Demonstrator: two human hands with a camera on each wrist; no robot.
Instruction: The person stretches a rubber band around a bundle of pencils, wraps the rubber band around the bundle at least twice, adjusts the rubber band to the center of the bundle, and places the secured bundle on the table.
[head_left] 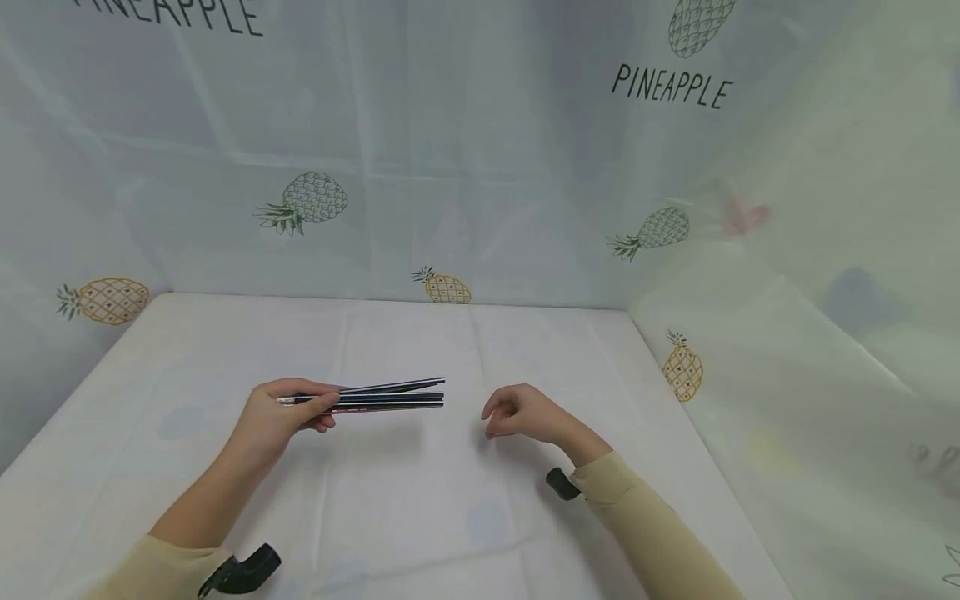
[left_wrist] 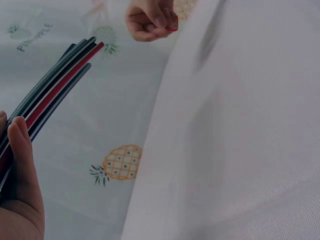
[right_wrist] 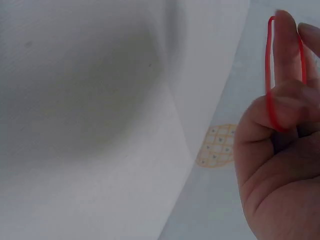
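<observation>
A bundle of several slim pencils, mostly dark with pale stripes and one red, is gripped near one end by my left hand above the table. The free ends point to the right and fan slightly apart; in the left wrist view the pencils show rounded tips. My right hand is apart from the bundle, to its right, with fingers bent. A thin red rubber band loops around the fingers of that hand in the right wrist view, stretched between a raised finger and a curled one.
A white cloth with faint creases covers the table. Behind it hangs a pale curtain printed with pineapples, and another sheet runs along the right side. Dark wrist-camera mounts stick out by both sleeves.
</observation>
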